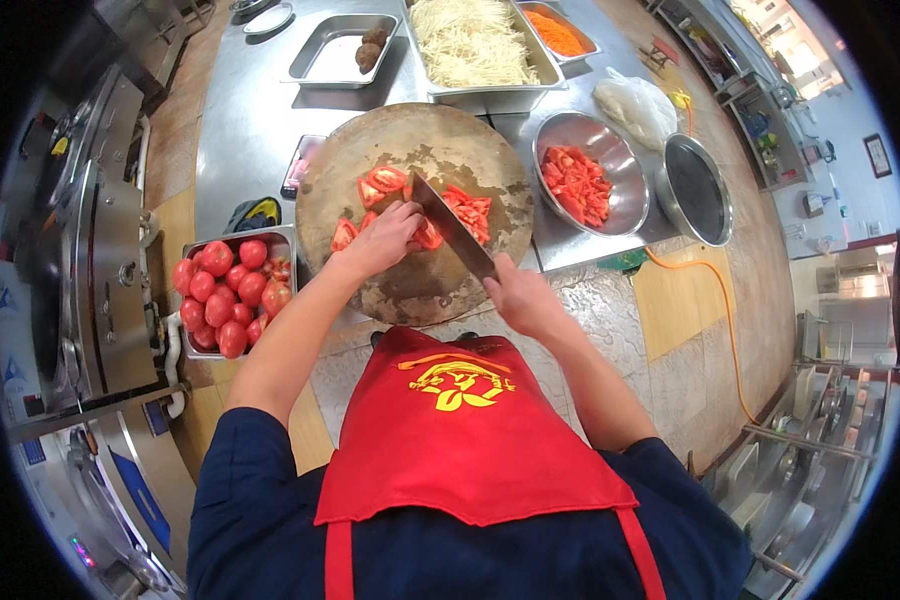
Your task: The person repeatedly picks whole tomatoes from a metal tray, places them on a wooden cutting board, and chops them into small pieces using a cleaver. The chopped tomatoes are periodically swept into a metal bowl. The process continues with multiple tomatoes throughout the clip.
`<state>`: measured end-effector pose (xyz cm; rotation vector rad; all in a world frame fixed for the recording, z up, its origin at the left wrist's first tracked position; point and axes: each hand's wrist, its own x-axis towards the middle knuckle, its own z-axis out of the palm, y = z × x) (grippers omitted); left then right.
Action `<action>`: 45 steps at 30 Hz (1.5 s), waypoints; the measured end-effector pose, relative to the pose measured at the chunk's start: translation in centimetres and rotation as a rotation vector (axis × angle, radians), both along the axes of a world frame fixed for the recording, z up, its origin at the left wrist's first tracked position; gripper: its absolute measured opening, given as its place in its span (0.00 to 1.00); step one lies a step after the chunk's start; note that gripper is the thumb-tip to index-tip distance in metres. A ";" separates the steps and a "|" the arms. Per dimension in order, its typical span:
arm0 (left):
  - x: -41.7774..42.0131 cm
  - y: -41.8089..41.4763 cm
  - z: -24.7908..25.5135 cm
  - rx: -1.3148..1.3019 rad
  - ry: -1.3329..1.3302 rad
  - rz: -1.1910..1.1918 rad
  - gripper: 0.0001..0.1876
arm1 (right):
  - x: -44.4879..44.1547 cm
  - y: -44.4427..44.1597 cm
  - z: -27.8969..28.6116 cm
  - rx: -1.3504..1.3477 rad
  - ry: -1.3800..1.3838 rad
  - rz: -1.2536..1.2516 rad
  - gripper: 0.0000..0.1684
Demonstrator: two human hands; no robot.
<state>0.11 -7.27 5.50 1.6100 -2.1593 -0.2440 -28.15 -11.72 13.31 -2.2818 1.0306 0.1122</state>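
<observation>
My right hand (523, 298) grips the handle of a Chinese cleaver (456, 227), whose blade stands over a round wooden chopping block (412, 289). Beside the blade, the curled fingers of my left hand (385, 234) press on a piece of tomato (427, 235); the fingertips are partly hidden. Larger tomato wedges (385, 178) lie left of the blade, and cut tomato pieces (470, 212) lie to its right. Chopped tomato (576, 186) sits in a steel mixing bowl (630, 214) at the right. At the left, whole tomatoes (221, 300) fill a steel pan (293, 259).
Behind the block stand a deep steel pan of pale shreds (472, 45), a pan of orange shreds (555, 34) and a tray (311, 56) with brown lumps. A plastic bag (636, 109) and a pot of dark liquid (696, 189) are at the right. An orange hose (724, 300) crosses the floor.
</observation>
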 end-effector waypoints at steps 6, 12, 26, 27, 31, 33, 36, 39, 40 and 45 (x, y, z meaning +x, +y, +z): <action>-0.3 1.2 -0.3 -0.089 0.062 0.007 0.14 | -2.3 -0.2 -3.3 -0.062 -0.077 0.048 0.17; -1.2 2.6 -1.9 0.013 0.163 0.027 0.15 | -2.0 0.2 0.9 -0.042 -0.019 -0.065 0.17; -2.3 3.4 -2.2 -0.100 0.050 0.039 0.16 | -1.6 1.7 -3.3 -0.030 -0.005 0.053 0.16; -2.2 3.5 -2.1 -0.106 0.052 0.036 0.16 | -1.4 1.6 -2.3 -0.054 -0.017 0.062 0.16; -2.0 4.0 -2.0 -0.079 0.028 0.041 0.13 | -1.2 2.5 -1.8 -0.071 -0.088 0.069 0.16; -1.8 4.1 -2.1 -0.087 -0.006 0.013 0.12 | -1.4 2.6 -2.9 -0.075 -0.081 0.059 0.16; -1.9 4.1 -2.1 0.004 -0.028 0.040 0.12 | -1.2 2.5 -2.2 -0.050 -0.035 0.065 0.16; -2.0 4.7 -1.9 -0.120 0.000 0.052 0.11 | -0.8 2.6 -0.7 0.044 -0.014 0.055 0.17; -2.0 4.6 -1.5 -0.095 0.005 0.034 0.11 | -1.0 2.7 -1.9 0.067 0.028 0.051 0.17; -1.9 5.1 -2.5 -0.136 0.045 0.047 0.13 | -0.3 3.0 0.5 0.072 0.043 0.044 0.17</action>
